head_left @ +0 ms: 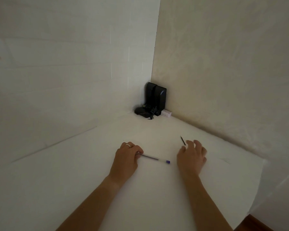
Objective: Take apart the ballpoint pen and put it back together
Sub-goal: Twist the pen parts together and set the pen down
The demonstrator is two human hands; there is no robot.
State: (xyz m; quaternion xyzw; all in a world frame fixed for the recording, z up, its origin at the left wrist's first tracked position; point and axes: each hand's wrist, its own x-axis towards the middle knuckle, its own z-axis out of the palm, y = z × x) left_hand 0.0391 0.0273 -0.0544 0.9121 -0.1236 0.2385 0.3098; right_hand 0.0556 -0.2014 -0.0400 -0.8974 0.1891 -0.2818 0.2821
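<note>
A clear pen barrel [153, 158] with a purple end plug lies on the white table [90, 180], pointing right. My left hand [126, 158], a ring on one finger, rests palm down over the barrel's left end with fingers curled on it. A thin dark refill [182, 140] lies apart on the table, further back and to the right. My right hand [192, 155] is palm down with fingers spread, its fingertips at the near end of the refill; whether they touch it is unclear.
Black speakers [155, 97], a dark mouse with tangled cables [141, 112] and a small white box [166, 113] sit in the far corner where two walls meet. The table's right edge [257, 185] drops off toward a wooden floor.
</note>
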